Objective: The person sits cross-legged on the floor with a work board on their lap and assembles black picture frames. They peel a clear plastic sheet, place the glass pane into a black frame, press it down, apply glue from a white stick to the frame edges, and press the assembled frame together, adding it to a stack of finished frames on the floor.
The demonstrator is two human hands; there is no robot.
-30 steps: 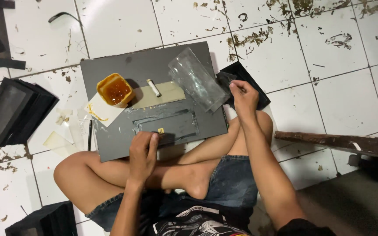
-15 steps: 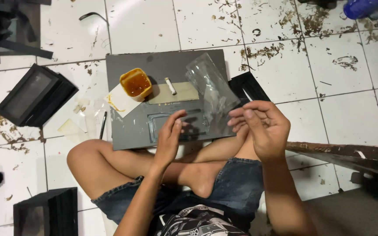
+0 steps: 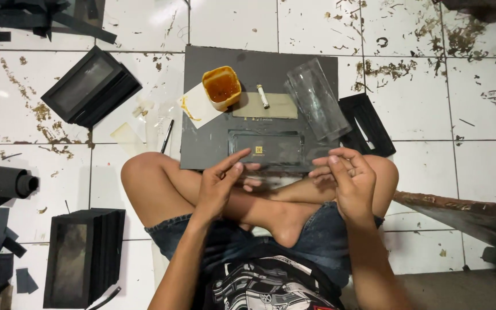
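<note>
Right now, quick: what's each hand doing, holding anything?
Left hand: open, fingers extended toward the dark grey board, holding nothing visible.
Right hand: fingers curled; whether it pinches something small cannot be told.

Two hands are in view, the left hand (image 3: 220,186) and the right hand (image 3: 348,178). On the floor lies one grey board (image 3: 248,69). On it are one orange cup (image 3: 221,86), one small white tube (image 3: 263,96) and one clear plastic sleeve (image 3: 317,102). One dark roll (image 3: 1,183) lies at the left. There are two stacks of black frames (image 3: 90,86) (image 3: 84,255).
</note>
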